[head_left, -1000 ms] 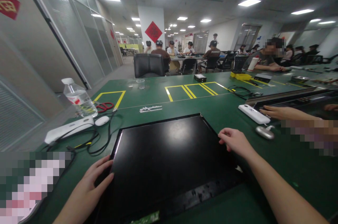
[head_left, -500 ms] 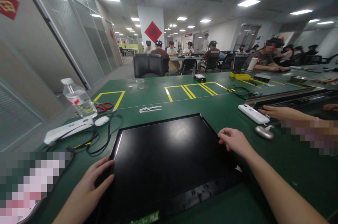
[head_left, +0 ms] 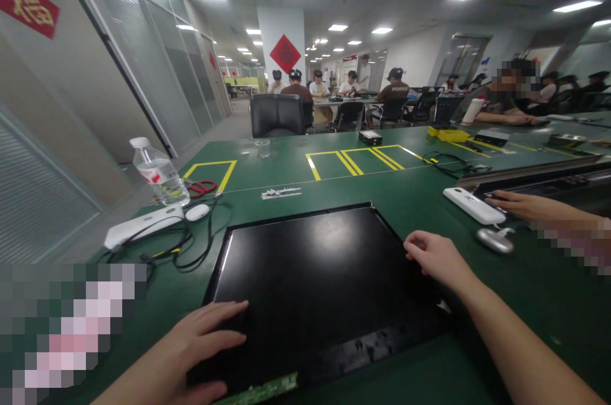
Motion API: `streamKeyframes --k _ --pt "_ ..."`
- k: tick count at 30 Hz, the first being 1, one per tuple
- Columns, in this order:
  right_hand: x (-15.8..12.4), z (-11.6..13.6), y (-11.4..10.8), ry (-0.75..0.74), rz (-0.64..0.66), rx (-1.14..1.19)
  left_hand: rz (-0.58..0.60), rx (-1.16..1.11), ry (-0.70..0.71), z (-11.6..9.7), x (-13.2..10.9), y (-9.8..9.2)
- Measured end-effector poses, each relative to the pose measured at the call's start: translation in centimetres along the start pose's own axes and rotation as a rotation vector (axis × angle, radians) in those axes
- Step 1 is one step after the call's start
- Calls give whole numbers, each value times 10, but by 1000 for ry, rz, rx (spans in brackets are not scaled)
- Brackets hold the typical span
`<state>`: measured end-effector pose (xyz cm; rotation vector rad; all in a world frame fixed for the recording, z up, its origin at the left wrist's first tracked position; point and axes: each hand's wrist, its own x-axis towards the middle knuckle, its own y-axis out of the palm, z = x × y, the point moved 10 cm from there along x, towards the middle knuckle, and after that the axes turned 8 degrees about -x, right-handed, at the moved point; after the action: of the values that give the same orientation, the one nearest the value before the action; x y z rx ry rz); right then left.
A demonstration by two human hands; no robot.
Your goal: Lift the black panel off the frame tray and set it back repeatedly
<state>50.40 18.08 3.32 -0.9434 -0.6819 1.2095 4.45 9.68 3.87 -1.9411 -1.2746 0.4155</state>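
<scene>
A black flat display panel [head_left: 324, 265] in a thin frame lies face up on the green table. My left hand [head_left: 195, 341] is spread over its near left part, fingers stretched and the tips reaching in past the left edge. At the right edge of the panel is my right hand [head_left: 439, 260], its thumb and fingers drawn together. Whatever is between those fingertips, if anything, is too small to make out. A green circuit board [head_left: 270, 388] shows at the panel's near edge, partly behind my left hand.
Left of the panel are a water bottle [head_left: 160, 172], red scissors [head_left: 201, 188], a white mouse [head_left: 197, 213] and black cables [head_left: 191, 252]. White scraps [head_left: 280, 193] lie beyond it. To the right, another person's hand [head_left: 520, 204] is near a white device [head_left: 472, 206].
My left hand has moved from the panel's left edge to the right, over its surface. The right hand keeps its place at the right edge. The whole view has shifted slightly.
</scene>
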Motion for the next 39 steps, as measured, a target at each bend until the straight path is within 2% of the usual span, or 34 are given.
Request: streamKeyframes --k 4,7,10,12,16,18,24,28,34,39 --pt "1 -2 1 4 -5 -3 135 76 67 11 -5 3" --pt "2 0 3 -4 0 -25 165 147 25 25 -8 2" --pt "1 0 5 7 17 -36 172 190 -28 25 -6 0" --pt "1 0 6 13 26 -37 144 208 -70 23 -1 -4" --pt "1 -1 8 12 32 -30 -20 275 -114 22 11 -19" --pt "1 -1 8 7 32 -26 -70 320 -106 26 14 -21" --pt "1 0 6 -8 13 -43 -42 439 -13 32 12 -7" --pt "1 0 6 -5 16 -34 -64 457 7 31 12 -11" --pt "1 1 6 -9 22 -2 -274 443 -214 53 11 -43" --pt "2 -3 8 -5 29 7 -259 422 -331 57 9 -52"
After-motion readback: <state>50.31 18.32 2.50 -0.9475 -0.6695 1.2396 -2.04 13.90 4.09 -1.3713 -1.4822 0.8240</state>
